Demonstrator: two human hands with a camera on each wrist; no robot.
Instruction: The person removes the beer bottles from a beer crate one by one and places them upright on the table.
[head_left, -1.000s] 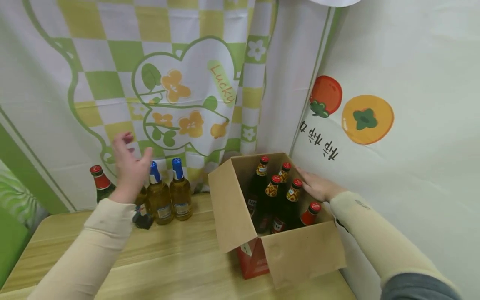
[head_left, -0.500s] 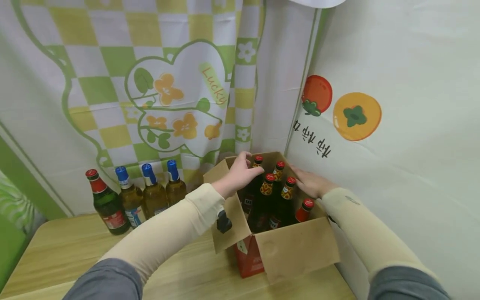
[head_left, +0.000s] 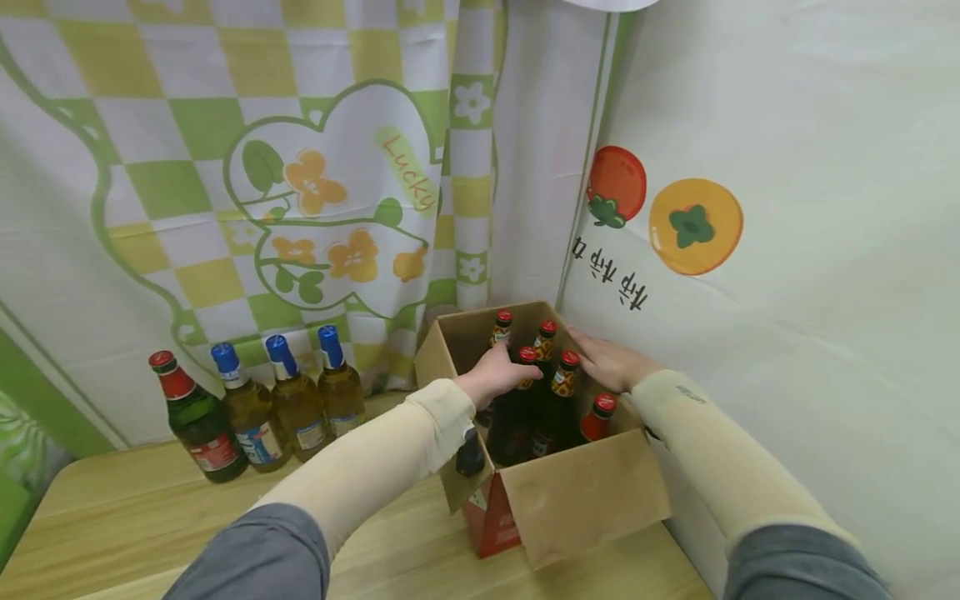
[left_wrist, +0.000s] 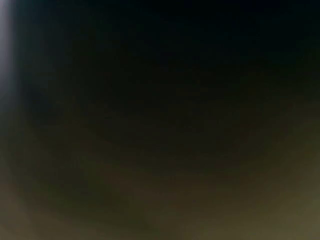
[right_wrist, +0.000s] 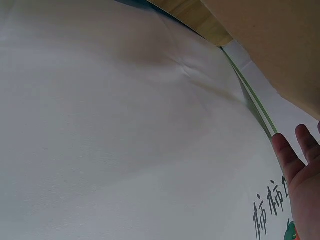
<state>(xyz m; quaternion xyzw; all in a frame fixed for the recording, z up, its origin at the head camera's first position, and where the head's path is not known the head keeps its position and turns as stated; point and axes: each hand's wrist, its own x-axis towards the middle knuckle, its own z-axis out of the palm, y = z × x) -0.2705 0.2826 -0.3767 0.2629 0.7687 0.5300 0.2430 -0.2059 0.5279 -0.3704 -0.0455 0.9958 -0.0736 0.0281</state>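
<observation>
My left hand (head_left: 497,373) reaches into the open cardboard box (head_left: 581,500). Its thumb stretches across the neck of a red-capped bottle (head_left: 528,355); the other fingers are partly hidden, so their grip cannot be made out. Other dark bottles stand upright around it, among them a bottle with a red neck label (head_left: 598,418) at the near right. My right hand (head_left: 615,363) rests along the box's right side, fingers extended; in the right wrist view, spread fingers (right_wrist: 286,151) lie by the cardboard. The left wrist view is dark and blurred.
On the wooden table (head_left: 97,517), a green bottle (head_left: 204,429) with a red cap stands at the left. Beside it are three amber bottles (head_left: 300,408) with blue tops. A checked curtain (head_left: 300,167) hangs behind, and a white wall sheet (head_left: 810,275) borders the box on the right.
My left hand has swung right from over the bottles on the table, then down among the bottles in the box. The right hand stays on the box's side. The head view has shifted rightward.
</observation>
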